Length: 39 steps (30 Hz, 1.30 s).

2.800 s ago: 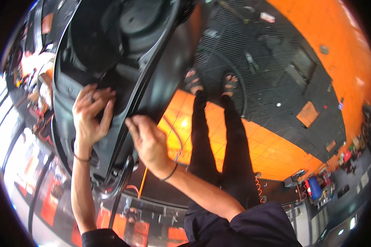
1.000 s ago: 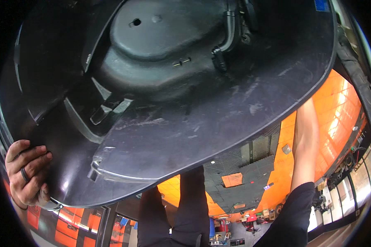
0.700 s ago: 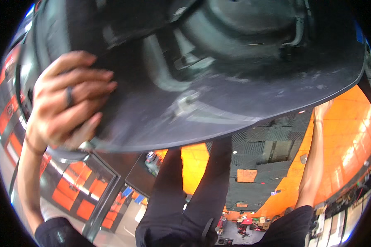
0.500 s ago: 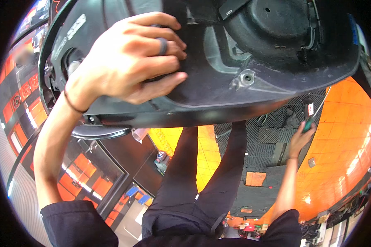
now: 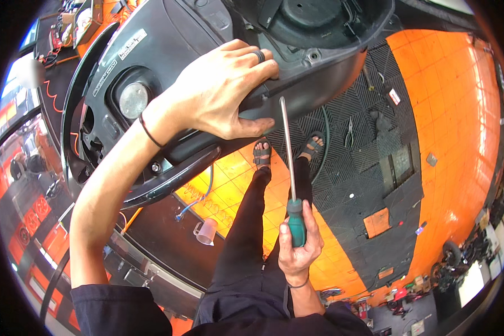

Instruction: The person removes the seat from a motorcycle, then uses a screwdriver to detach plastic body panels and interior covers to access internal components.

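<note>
A motor scooter's black rear body (image 5: 168, 28) fills the upper part of the view, with its under-seat storage box (image 5: 313, 22) showing. My left hand (image 5: 218, 92) is closed over the edge of the black side panel (image 5: 330, 81), fingers on top and thumb low on the side. In my right hand (image 5: 302, 246) is a screwdriver (image 5: 289, 151) with a green handle and a long metal shank. It points up and away from me, its tip beside the panel just right of my left thumb. Whether the tip touches the panel I cannot tell.
A round metal cap (image 5: 134, 99) sits in the body left of my left wrist. Pliers (image 5: 349, 133) lie on the dark floor mat (image 5: 369, 185). A clear plastic jug (image 5: 206, 231) is by the blue coiled hose (image 5: 199, 203). Orange tiles (image 5: 448, 140) flank the mat.
The screwdriver has come in my right hand from far right to the middle, beside the panel. My view has shifted. My left hand's thumb now sits lower on the panel's side.
</note>
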Tool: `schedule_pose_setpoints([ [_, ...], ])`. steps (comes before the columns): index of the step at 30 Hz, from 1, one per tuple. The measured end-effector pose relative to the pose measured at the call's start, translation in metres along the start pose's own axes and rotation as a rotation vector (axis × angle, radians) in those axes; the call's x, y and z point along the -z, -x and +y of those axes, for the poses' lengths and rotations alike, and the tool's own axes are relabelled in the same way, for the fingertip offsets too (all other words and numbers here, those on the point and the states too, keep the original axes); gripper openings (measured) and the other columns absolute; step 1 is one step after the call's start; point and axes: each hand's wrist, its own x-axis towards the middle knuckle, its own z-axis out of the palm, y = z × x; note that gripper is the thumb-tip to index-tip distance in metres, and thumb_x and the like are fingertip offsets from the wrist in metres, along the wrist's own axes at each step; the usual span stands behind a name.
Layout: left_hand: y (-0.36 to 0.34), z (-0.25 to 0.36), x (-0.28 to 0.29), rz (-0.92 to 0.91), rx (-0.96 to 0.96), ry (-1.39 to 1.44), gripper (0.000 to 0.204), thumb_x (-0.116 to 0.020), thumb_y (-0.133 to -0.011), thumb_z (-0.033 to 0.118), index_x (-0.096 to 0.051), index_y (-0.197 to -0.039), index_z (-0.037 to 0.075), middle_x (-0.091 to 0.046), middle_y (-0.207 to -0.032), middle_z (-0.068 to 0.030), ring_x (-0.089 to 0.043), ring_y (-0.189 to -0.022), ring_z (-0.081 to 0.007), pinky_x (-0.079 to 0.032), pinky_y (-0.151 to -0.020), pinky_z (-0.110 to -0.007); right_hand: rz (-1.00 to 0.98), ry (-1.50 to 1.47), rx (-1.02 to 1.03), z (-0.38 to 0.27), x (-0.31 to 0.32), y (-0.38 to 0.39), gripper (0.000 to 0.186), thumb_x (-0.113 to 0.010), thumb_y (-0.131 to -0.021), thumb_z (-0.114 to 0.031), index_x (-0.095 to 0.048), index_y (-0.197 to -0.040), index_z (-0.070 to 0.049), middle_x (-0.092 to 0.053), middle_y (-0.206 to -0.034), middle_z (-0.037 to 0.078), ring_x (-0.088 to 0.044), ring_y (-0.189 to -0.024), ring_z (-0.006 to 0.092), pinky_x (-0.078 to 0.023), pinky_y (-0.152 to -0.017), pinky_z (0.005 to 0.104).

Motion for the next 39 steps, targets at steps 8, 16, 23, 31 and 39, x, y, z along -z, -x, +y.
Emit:
schedule_pose_setpoints([
  [8, -0.006, 0.011, -0.005, -0.009, 0.063, -0.147, 0.073, -0.088, -0.066, 0.056, -0.058, -0.107, 0.004, -0.064, -0.101, -0.0135, -0.062, -0.102, -0.0345, -0.049, -0.095, -0.044, 0.012, 0.075, 0.08, -0.016, -0.002, -0.009, 0.056, -0.074, -0.085, 0.002, -0.061, -0.14, 0.003, -0.064, -0.086, 0.013, -0.062, -0.07, 0.0222, -0.051, -0.062, 0.0347],
  [16, -0.005, 0.009, -0.006, 0.045, 0.034, -0.163, 0.071, -0.089, -0.066, 0.053, -0.058, -0.105, 0.003, -0.064, -0.1, -0.0149, -0.063, -0.103, -0.0356, -0.049, -0.095, -0.044, -0.029, 0.159, 0.107, -0.018, 0.007, -0.013, 0.06, -0.075, -0.082, 0.006, -0.063, -0.14, 0.0, -0.064, -0.088, 0.013, -0.062, -0.071, 0.0243, -0.052, -0.061, 0.0357],
  [23, -0.007, 0.012, -0.004, 0.012, 0.056, -0.183, 0.069, -0.089, -0.066, 0.048, -0.058, -0.106, 0.002, -0.064, -0.102, -0.0156, -0.062, -0.105, -0.0359, -0.049, -0.097, -0.044, -0.003, 0.185, 0.175, -0.013, 0.008, -0.019, 0.062, -0.074, -0.081, 0.007, -0.064, -0.141, -0.003, -0.065, -0.089, 0.012, -0.064, -0.072, 0.0227, -0.053, -0.062, 0.0346],
  [31, -0.006, 0.01, -0.004, 0.0, 0.063, -0.163, 0.067, -0.089, -0.067, 0.047, -0.058, -0.107, 0.003, -0.065, -0.103, -0.0156, -0.062, -0.106, -0.0356, -0.049, -0.098, -0.044, -0.007, 0.285, 0.2, -0.019, 0.012, -0.018, 0.066, -0.075, -0.079, 0.008, -0.065, -0.142, -0.007, -0.065, -0.092, 0.01, -0.066, -0.073, 0.0225, -0.054, -0.062, 0.0359],
  [39, -0.006, 0.01, -0.006, -0.007, 0.062, -0.159, 0.067, -0.088, -0.067, 0.048, -0.058, -0.106, 0.002, -0.065, -0.103, -0.0159, -0.063, -0.105, -0.0354, -0.049, -0.098, -0.044, -0.056, 0.313, 0.118, -0.034, 0.016, -0.022, 0.058, -0.073, -0.084, 0.005, -0.065, -0.14, -0.005, -0.065, -0.09, 0.009, -0.065, -0.074, 0.0216, -0.052, -0.062, 0.0334],
])
